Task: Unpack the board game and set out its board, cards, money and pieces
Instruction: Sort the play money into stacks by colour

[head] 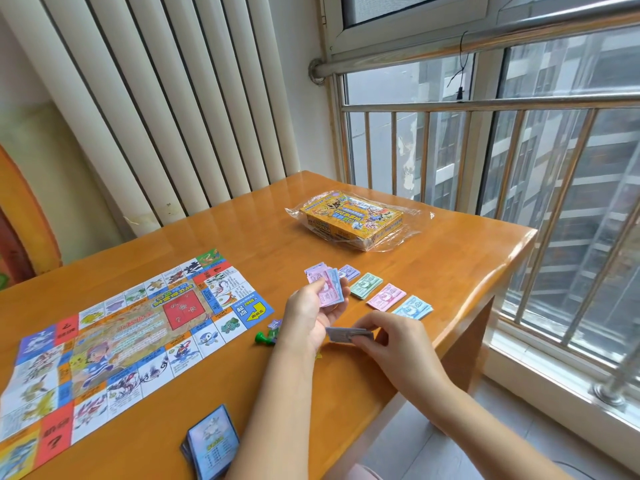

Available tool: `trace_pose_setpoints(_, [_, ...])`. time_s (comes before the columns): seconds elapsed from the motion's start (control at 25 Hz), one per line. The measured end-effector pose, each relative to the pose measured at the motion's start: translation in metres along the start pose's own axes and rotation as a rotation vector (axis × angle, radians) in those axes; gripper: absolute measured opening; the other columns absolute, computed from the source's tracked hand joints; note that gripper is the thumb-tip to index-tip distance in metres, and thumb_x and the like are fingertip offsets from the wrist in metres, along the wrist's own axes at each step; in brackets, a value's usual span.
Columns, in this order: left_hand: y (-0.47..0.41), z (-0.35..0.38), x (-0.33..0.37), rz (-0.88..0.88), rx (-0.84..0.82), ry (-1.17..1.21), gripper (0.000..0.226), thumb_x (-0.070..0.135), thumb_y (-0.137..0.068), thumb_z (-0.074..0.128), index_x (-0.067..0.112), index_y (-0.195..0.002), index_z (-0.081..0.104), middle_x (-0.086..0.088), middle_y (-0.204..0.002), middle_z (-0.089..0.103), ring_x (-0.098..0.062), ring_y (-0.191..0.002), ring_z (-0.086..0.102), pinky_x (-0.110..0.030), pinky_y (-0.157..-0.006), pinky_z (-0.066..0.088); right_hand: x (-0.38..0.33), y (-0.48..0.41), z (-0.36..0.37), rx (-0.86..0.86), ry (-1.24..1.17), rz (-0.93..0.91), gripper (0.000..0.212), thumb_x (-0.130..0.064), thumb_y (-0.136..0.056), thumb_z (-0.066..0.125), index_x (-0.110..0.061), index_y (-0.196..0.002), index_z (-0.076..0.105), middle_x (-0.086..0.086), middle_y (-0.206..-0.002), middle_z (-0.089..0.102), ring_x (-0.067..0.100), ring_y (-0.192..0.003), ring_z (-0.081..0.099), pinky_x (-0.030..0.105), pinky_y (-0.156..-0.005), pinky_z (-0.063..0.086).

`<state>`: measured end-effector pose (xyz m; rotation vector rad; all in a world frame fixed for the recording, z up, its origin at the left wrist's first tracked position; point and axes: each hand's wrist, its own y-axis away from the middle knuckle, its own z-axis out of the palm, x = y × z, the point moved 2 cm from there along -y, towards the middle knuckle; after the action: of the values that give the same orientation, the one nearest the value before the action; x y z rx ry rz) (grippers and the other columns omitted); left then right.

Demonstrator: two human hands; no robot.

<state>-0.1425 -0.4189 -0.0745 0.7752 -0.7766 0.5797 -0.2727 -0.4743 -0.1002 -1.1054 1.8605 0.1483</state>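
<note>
Bright daylight from the window (519,150); glare on the table (433,258); wide-angle bending at edges; hands slightly blurred

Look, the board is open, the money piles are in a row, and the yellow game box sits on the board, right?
Not quite. The head view shows the yellow game box off the board, lying on clear plastic wrap farther back on the table. The board is open and the money piles are in a row.

Board (104,341) cut off left; pieces (262,337) half-hidden.
</note>
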Motion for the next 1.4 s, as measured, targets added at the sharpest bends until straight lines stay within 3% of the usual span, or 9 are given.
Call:
trace_pose_setpoints(0.2, [0.0, 0.002, 0.0, -0.002, -0.009, -0.023, 0.026, 0.013, -0.1, 0.037, 0.001, -0.093, 0.06, -0.01, -0.077, 0.068, -0.017, -0.068, 0.063, -0.021, -0.049, 0.052, 0.0, -0.003, 0.003, -0.031, 0.017, -0.025, 0.011, -0.022, -0.081, 0.073, -0.03, -0.084, 0.067, -0.02, -0.067, 0.057, 0.001, -0.066, 0.052, 0.013, -0.061, 0.04])
trace_pose_setpoints(0.36, [-0.001, 0.003, -0.006, -0.035, -0.027, -0.053, 0.028, 0.012, -0.1, 0.037, 0.0, -0.091, 0.06, -0.008, -0.068, 0.069, -0.017, -0.065, 0.062, -0.023, -0.05, 0.051, 0.003, -0.003, 0.005, -0.026, 0.02, -0.023, 0.009, -0.021, -0.083, 0.071, -0.027, -0.089, 0.067, -0.021, -0.068, 0.056, 0.003, -0.066, 0.053, 0.013, -0.061, 0.04])
trace_pose_setpoints(0.52, [-0.001, 0.004, -0.002, -0.021, -0.065, -0.004, 0.025, 0.01, -0.1, 0.036, -0.002, -0.098, 0.058, -0.012, -0.071, 0.069, -0.018, -0.064, 0.063, -0.024, -0.049, 0.052, 0.004, -0.017, -0.014, -0.02, -0.115, 0.015, 0.014, -0.012, -0.08, 0.072, -0.025, -0.082, 0.067, -0.014, -0.066, 0.058, 0.0, -0.055, 0.048, 0.014, -0.053, 0.034])
trace_pose_setpoints(0.64, [0.003, 0.004, 0.0, -0.074, -0.101, -0.099, 0.024, 0.008, -0.1, 0.034, -0.003, -0.096, 0.055, -0.013, -0.067, 0.07, -0.018, -0.053, 0.067, -0.022, -0.044, 0.052, 0.008, -0.047, -0.057, -0.151, -0.142, 0.051, 0.016, -0.008, -0.08, 0.073, -0.022, -0.084, 0.067, -0.005, -0.068, 0.062, -0.002, -0.049, 0.046, 0.013, -0.05, 0.034])
trace_pose_setpoints(0.8, [0.009, 0.007, -0.006, -0.209, -0.182, -0.4, 0.026, 0.009, -0.101, 0.032, -0.002, -0.093, 0.054, -0.014, -0.068, 0.071, -0.022, -0.055, 0.069, -0.023, -0.045, 0.052, 0.023, -0.08, -0.103, -0.476, 0.099, 0.063, 0.013, -0.012, -0.084, 0.072, -0.022, -0.092, 0.068, -0.006, -0.072, 0.067, -0.002, -0.056, 0.053, 0.012, -0.054, 0.039])
trace_pose_setpoints(0.96, [0.012, 0.011, -0.01, -0.272, -0.228, -0.476, 0.027, 0.011, -0.101, 0.034, -0.003, -0.091, 0.055, -0.018, -0.075, 0.07, -0.027, -0.06, 0.069, -0.028, -0.053, 0.056, 0.038, -0.102, -0.103, -0.68, 0.18, 0.045, 0.015, -0.017, -0.086, 0.069, -0.029, -0.095, 0.068, -0.013, -0.066, 0.062, 0.001, -0.058, 0.05, 0.02, -0.057, 0.04])
trace_pose_setpoints(1.12, [0.013, 0.013, -0.013, -0.297, -0.256, -0.481, 0.027, 0.011, -0.101, 0.035, -0.006, -0.092, 0.055, -0.021, -0.081, 0.069, -0.03, -0.067, 0.069, -0.031, -0.06, 0.058, 0.046, -0.106, -0.092, -0.753, 0.211, 0.016, 0.019, -0.02, -0.086, 0.07, -0.033, -0.099, 0.067, -0.01, -0.071, 0.061, 0.005, -0.06, 0.049, 0.022, -0.057, 0.042])
trace_pose_setpoints(1.24, [0.013, 0.014, -0.014, -0.297, -0.272, -0.472, 0.025, 0.009, -0.101, 0.036, -0.006, -0.095, 0.054, -0.022, -0.083, 0.069, -0.031, -0.069, 0.069, -0.033, -0.062, 0.058, 0.045, -0.103, -0.091, -0.721, 0.353, -0.037, 0.018, -0.028, -0.085, 0.07, -0.038, -0.099, 0.063, -0.013, -0.092, 0.066, -0.004, -0.061, 0.053, 0.013, -0.057, 0.042])
trace_pose_setpoints(1.4, [0.015, 0.016, -0.015, -0.296, -0.275, -0.461, 0.022, 0.008, -0.101, 0.036, -0.006, -0.1, 0.052, -0.024, -0.089, 0.067, -0.034, -0.076, 0.067, -0.035, -0.063, 0.058, 0.042, -0.098, -0.097, -0.749, 0.555, -0.081, 0.039, -0.037, -0.077, 0.076, -0.041, -0.112, 0.058, -0.021, -0.108, 0.052, 0.0, -0.088, 0.055, 0.015, -0.07, 0.046])
